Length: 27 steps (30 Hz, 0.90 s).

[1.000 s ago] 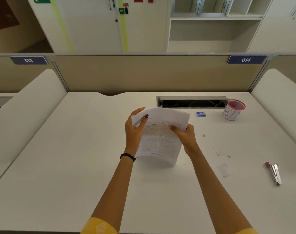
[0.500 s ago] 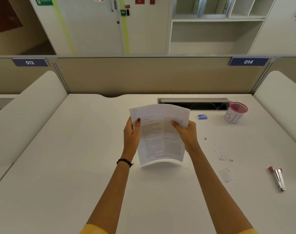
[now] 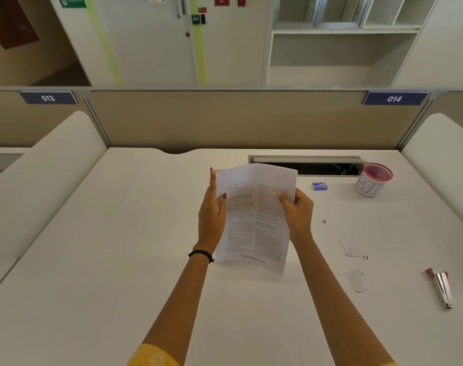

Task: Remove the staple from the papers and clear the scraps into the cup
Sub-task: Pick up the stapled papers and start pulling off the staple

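I hold the printed papers (image 3: 254, 220) upright above the white desk (image 3: 119, 260), one hand at each side edge. My left hand (image 3: 212, 217) lies flat along the left edge, fingers straight and pointing up, thumb pressed onto the front of the page; a black band (image 3: 200, 254) circles that wrist. My right hand (image 3: 297, 215) is closed around the right edge, thumb on the front and fingers curled behind. The lower corner of the sheets bends slightly toward me. To my right, white paper scraps (image 3: 350, 249) lie on the desk, another scrap (image 3: 358, 280) nearer me, and a small metal piece (image 3: 365, 257) beside them that looks like a staple. The red-rimmed cup (image 3: 373, 180) marked "BIN" stands at the far right, next to the open cable slot (image 3: 304, 166). A small blue box (image 3: 319, 185) sits between papers and cup. A red-handled staple remover (image 3: 440, 286) lies at the right edge, well apart from both hands.
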Each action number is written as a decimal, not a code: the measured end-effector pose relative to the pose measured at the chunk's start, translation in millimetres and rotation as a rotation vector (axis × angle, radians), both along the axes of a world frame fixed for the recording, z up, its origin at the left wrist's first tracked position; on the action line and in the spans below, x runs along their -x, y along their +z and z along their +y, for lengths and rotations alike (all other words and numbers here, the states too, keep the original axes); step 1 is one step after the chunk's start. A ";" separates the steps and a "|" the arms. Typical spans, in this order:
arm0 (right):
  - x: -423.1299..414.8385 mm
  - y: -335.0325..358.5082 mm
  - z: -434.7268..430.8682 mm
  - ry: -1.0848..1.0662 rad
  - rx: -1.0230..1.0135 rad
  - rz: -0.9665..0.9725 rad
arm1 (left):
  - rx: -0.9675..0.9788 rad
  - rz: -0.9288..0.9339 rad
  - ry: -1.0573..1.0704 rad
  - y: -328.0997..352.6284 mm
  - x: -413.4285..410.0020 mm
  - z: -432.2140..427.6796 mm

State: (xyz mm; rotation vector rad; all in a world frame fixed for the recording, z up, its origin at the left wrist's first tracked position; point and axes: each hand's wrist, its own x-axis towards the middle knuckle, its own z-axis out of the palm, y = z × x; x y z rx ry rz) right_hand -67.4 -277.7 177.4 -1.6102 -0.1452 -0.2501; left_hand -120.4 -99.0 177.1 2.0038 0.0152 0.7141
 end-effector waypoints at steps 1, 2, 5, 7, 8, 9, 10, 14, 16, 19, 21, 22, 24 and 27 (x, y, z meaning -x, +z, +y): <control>-0.6 -0.9 -0.3 0.003 -0.005 0.001 | -0.001 -0.001 0.005 -0.1 0.3 -0.9; -1.1 -1.3 -0.3 0.005 -0.006 -0.001 | 0.001 -0.001 0.007 0.2 0.5 -1.6; -2.7 -2.6 -1.0 0.007 -0.005 0.002 | 0.000 -0.007 -0.002 -1.1 0.2 -2.0; -3.9 -1.6 -2.0 0.009 -0.014 0.012 | -0.007 -0.013 0.001 -2.4 -0.9 -2.2; -4.7 -0.8 -2.5 0.012 -0.021 0.017 | -0.011 -0.018 0.006 -2.6 -1.8 -2.1; -5.5 -0.3 -2.9 0.017 -0.032 0.025 | -0.013 -0.025 0.012 -3.1 -3.0 -1.3; -6.2 0.5 -3.3 0.019 -0.042 0.034 | -0.012 -0.034 0.019 -2.7 -3.9 -0.9; -9.6 1.9 -4.9 0.017 -0.063 0.066 | 0.170 -0.050 0.044 6.0 -7.8 -0.8; -10.9 2.9 -6.1 0.022 -0.080 0.067 | 0.290 -0.040 0.075 14.0 -10.6 -1.7; -10.7 7.9 -6.0 0.023 -0.113 0.069 | 0.375 -0.049 0.128 23.7 -15.8 -1.2; -9.4 13.0 -4.7 0.023 -0.137 0.063 | 0.403 -0.067 0.147 27.9 -17.8 -0.5; -8.8 15.4 -4.4 0.021 -0.147 0.054 | 0.414 -0.081 0.148 29.4 -18.3 -0.6; -8.8 19.6 -4.0 0.019 -0.162 0.028 | 0.440 -0.099 0.150 32.5 -19.4 -1.2; -10.2 24.9 -4.7 0.021 -0.159 -0.025 | 0.444 -0.105 0.169 36.1 -20.1 -2.8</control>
